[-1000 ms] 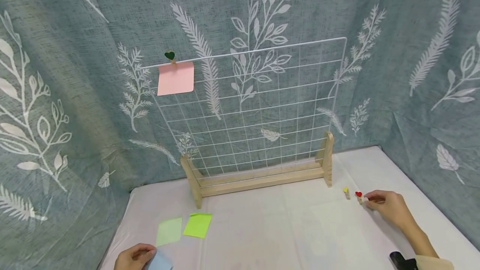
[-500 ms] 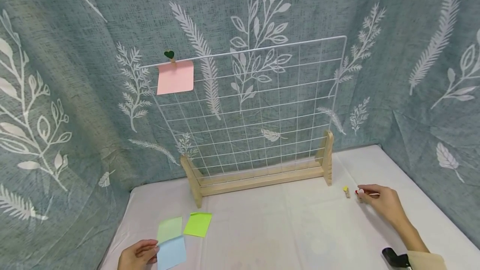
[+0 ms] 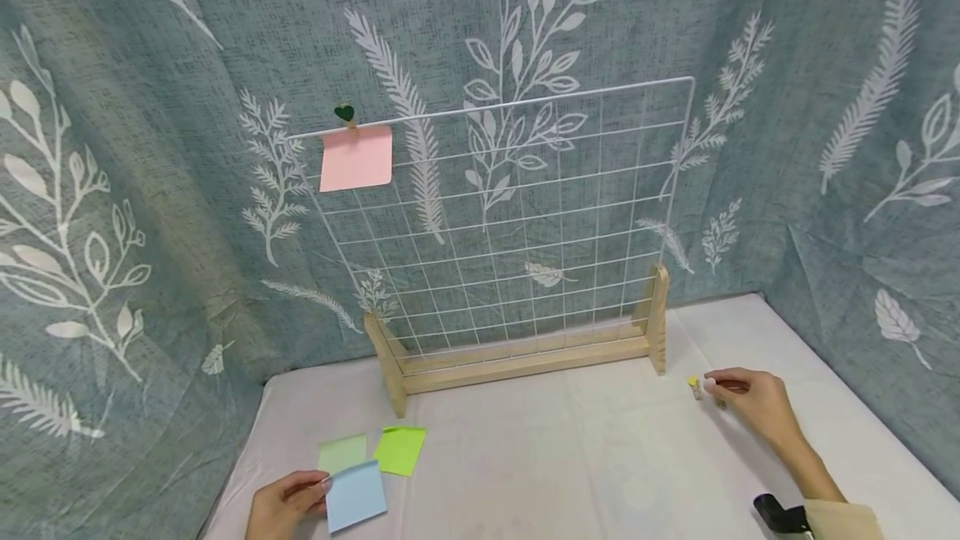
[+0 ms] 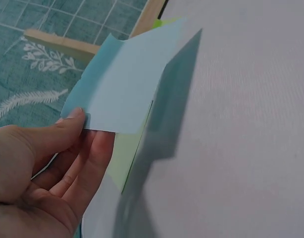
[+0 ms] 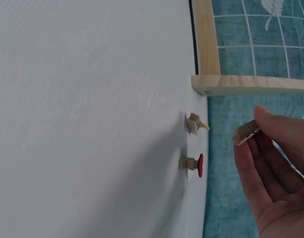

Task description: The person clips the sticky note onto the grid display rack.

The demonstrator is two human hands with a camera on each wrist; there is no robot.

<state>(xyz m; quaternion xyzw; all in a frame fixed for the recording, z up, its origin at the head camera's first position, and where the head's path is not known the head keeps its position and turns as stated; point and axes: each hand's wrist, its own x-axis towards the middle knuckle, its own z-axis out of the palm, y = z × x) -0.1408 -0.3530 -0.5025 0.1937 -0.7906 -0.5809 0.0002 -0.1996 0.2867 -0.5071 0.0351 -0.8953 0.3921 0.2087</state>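
My left hand pinches a light blue sticky note by its left edge between thumb and fingers. The note is raised, casting a shadow, and overlaps a pale green sticky note. Beside that lies a bright green sticky note. My right hand pinches a small wooden clothespin above the table at the right. Below it lie a clothespin with a red heart and one with a yellow top. In the head view my fingers mostly cover the red one.
A white wire grid stands upright on a wooden base at the back of the white table. A pink sticky note hangs from its top left, under a dark green heart clothespin. Patterned curtains surround the table.
My left hand has moved right and up, bringing the blue note into fuller view over the pale green one. My right hand has shifted left, over the red heart clothespin, toward the yellow one.
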